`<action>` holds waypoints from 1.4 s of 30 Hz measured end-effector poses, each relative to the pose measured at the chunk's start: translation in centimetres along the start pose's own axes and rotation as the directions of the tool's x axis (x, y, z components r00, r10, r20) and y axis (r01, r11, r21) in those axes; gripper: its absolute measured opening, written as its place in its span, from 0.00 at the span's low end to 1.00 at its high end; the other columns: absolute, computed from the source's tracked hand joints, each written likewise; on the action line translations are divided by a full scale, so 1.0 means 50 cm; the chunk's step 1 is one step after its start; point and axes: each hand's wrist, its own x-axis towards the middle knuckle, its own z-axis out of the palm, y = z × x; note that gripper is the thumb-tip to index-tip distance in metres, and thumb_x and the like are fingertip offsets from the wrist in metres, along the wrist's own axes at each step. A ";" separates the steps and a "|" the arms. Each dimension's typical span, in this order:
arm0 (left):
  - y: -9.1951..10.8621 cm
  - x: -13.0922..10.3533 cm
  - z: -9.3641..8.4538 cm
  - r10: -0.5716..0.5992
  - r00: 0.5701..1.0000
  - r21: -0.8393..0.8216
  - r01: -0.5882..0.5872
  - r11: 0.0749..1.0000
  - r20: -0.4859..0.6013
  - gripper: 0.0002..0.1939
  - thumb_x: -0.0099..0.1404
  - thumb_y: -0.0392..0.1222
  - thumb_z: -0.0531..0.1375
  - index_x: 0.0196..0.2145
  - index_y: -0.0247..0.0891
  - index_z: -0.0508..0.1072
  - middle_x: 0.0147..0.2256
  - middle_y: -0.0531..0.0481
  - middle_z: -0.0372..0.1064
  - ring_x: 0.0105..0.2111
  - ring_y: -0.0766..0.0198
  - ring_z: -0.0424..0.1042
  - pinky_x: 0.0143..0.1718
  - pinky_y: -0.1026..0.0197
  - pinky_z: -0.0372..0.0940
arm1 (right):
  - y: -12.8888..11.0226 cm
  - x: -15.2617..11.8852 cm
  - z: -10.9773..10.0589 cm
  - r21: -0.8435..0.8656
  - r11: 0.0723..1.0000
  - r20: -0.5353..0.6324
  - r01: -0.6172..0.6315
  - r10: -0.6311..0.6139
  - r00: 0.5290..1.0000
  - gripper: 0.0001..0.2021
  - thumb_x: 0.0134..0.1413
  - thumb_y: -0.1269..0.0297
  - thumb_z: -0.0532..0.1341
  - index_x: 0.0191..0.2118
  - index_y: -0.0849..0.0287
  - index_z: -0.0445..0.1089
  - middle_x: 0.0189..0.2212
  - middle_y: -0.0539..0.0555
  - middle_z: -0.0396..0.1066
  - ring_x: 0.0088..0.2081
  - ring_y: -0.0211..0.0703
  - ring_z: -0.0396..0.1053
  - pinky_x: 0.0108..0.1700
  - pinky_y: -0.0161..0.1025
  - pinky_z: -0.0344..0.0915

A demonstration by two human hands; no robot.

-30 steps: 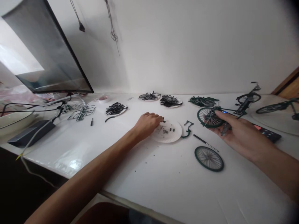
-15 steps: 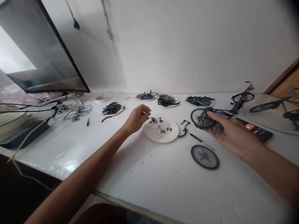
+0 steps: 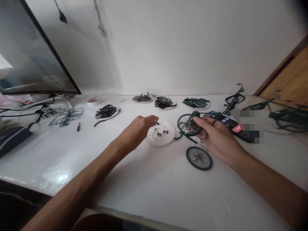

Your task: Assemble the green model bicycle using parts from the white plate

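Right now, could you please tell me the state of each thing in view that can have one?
Right hand: closed on the held wheel assembly
Held wheel: raised, tilted
Left hand: fingers bent near the plate, grip unclear
Plate: face up, holding small parts
Loose wheel: lying flat
Screwdriver: lying down
Phone: screen lit
Monitor: screen dark
Rear bicycle: upright

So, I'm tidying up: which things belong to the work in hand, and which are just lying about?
Likely in the work:
held wheel
loose wheel
near white plate of small parts
slim screwdriver

Likely just lying about:
phone
monitor
dark box
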 end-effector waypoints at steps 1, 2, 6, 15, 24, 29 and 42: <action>0.019 -0.006 0.004 0.039 0.999 0.062 -0.040 0.997 0.019 0.17 0.72 0.34 0.54 0.57 0.37 0.69 0.43 0.41 0.78 0.43 0.53 0.78 0.39 0.55 0.71 | 0.002 -0.004 0.004 -0.016 1.000 0.023 0.000 0.001 1.000 0.06 0.48 0.68 0.72 0.27 0.58 0.74 0.28 0.49 0.77 0.30 0.35 0.74 0.30 0.28 0.73; 0.038 -0.011 0.009 0.076 0.997 0.086 -0.078 0.993 0.027 0.18 0.72 0.34 0.54 0.58 0.38 0.67 0.42 0.42 0.78 0.40 0.55 0.79 0.37 0.57 0.70 | 0.004 -0.007 0.007 -0.032 0.999 0.040 0.003 -0.001 0.999 0.07 0.48 0.67 0.72 0.27 0.57 0.74 0.28 0.48 0.76 0.29 0.34 0.73 0.30 0.27 0.72; 0.089 -0.020 0.028 0.122 0.992 0.026 -0.123 0.992 0.036 0.10 0.74 0.38 0.54 0.51 0.39 0.68 0.38 0.47 0.78 0.32 0.62 0.77 0.29 0.63 0.65 | 0.010 -0.016 0.017 -0.088 0.996 0.064 0.031 -0.026 0.998 0.08 0.48 0.63 0.72 0.27 0.57 0.74 0.27 0.47 0.75 0.28 0.31 0.71 0.26 0.25 0.65; 0.092 -0.005 0.049 -0.052 0.994 -0.262 0.076 0.962 0.098 0.04 0.70 0.38 0.60 0.36 0.39 0.74 0.32 0.54 0.76 0.32 0.66 0.75 0.33 0.63 0.66 | 0.024 -0.023 0.012 -0.157 0.984 0.105 0.089 -0.073 0.992 0.12 0.48 0.57 0.72 0.29 0.59 0.72 0.25 0.47 0.69 0.25 0.30 0.61 0.23 0.27 0.57; 0.110 -0.015 0.086 0.069 0.997 -0.332 -0.077 0.940 -0.036 0.03 0.69 0.36 0.62 0.35 0.37 0.74 0.35 0.52 0.70 0.32 0.69 0.68 0.31 0.65 0.64 | 0.016 -0.026 0.022 0.069 0.991 0.021 0.111 -0.113 0.993 0.12 0.46 0.59 0.73 0.30 0.56 0.70 0.32 0.49 0.73 0.35 0.37 0.72 0.37 0.35 0.69; 0.135 -0.031 0.094 0.423 0.905 -0.082 -0.424 0.902 -0.029 0.04 0.72 0.35 0.58 0.39 0.35 0.73 0.47 0.48 0.72 0.41 0.65 0.70 0.38 0.62 0.67 | 0.014 -0.033 0.028 0.082 0.996 0.023 0.038 -0.040 0.999 0.13 0.46 0.58 0.73 0.29 0.55 0.70 0.27 0.47 0.72 0.30 0.38 0.70 0.30 0.35 0.66; 0.142 -0.046 0.087 0.525 0.843 0.423 -0.520 0.742 0.117 0.10 0.72 0.29 0.51 0.40 0.36 0.70 0.60 0.55 0.68 0.27 0.67 0.69 0.22 0.59 0.62 | 0.013 -0.042 0.035 0.083 0.996 0.059 0.030 -0.035 0.998 0.14 0.45 0.59 0.74 0.26 0.58 0.68 0.25 0.47 0.69 0.28 0.34 0.68 0.29 0.32 0.64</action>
